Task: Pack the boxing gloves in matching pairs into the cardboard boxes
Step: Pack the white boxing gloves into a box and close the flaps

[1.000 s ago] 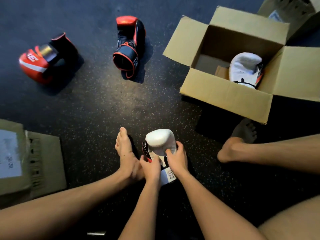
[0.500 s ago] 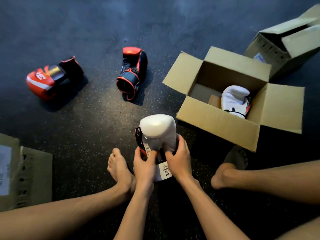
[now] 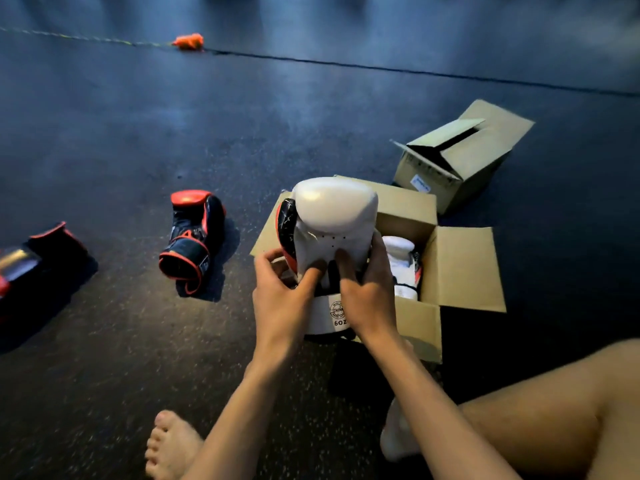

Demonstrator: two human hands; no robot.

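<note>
A white boxing glove [image 3: 334, 216] with a black and red thumb side is held upright in the air by both hands. My left hand [image 3: 282, 299] grips its left side and cuff, my right hand [image 3: 369, 296] its right side. Right behind it sits an open cardboard box [image 3: 462, 271] with a second white glove [image 3: 403, 268] inside. On the floor to the left lie a black and red glove [image 3: 192, 237] and, at the frame's left edge, a red and black glove [image 3: 31, 261], partly cut off.
A second cardboard box [image 3: 460, 157], its flaps half folded, stands behind the open one. My bare feet [image 3: 171, 445] and legs frame the foreground on the dark speckled floor. A small orange object [image 3: 188, 41] lies far back on a floor seam.
Both hands have lifted the white glove off the floor, up and to the right, to the near-left corner of the open box. The camera has tilted up, showing more of the far floor.
</note>
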